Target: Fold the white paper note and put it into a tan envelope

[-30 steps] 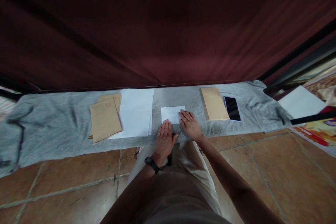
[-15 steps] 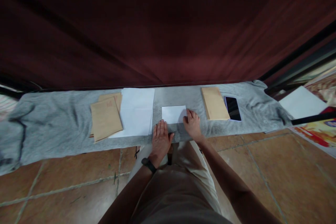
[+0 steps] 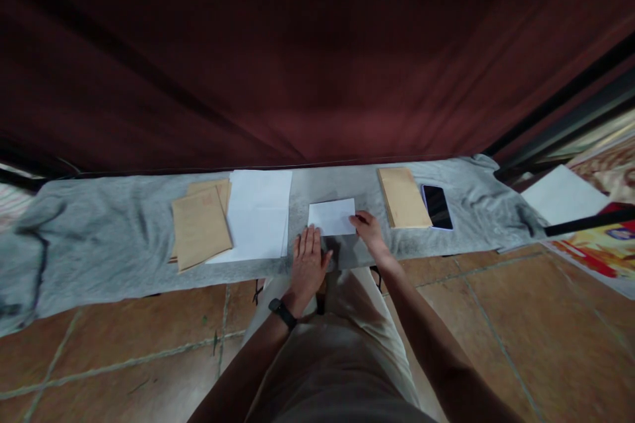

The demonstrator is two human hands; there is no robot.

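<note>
A small white piece of paper (image 3: 331, 215), seemingly folded, lies in front of me on the grey cloth (image 3: 124, 225). My left hand (image 3: 307, 258) rests flat with its fingers stretched out, the fingertips at the paper's lower left corner. On the other side, my right hand (image 3: 368, 230) pinches the paper's right edge between thumb and fingers. Larger white sheets (image 3: 260, 215) are stacked left of the paper. Brown envelopes (image 3: 202, 228) overlap those sheets at their left side.
To the right lies a stack of brown envelopes (image 3: 404, 198), with a phone (image 3: 437, 207) beside it. A dark red curtain (image 3: 317, 79) hangs behind the narrow cloth-covered surface. Another white sheet (image 3: 563, 195) and a dark bar (image 3: 590, 221) are at the far right.
My right hand has closed in a pinch on the right edge of the white paper, and the paper has tilted slightly. My left hand stays flat near its lower left corner.
</note>
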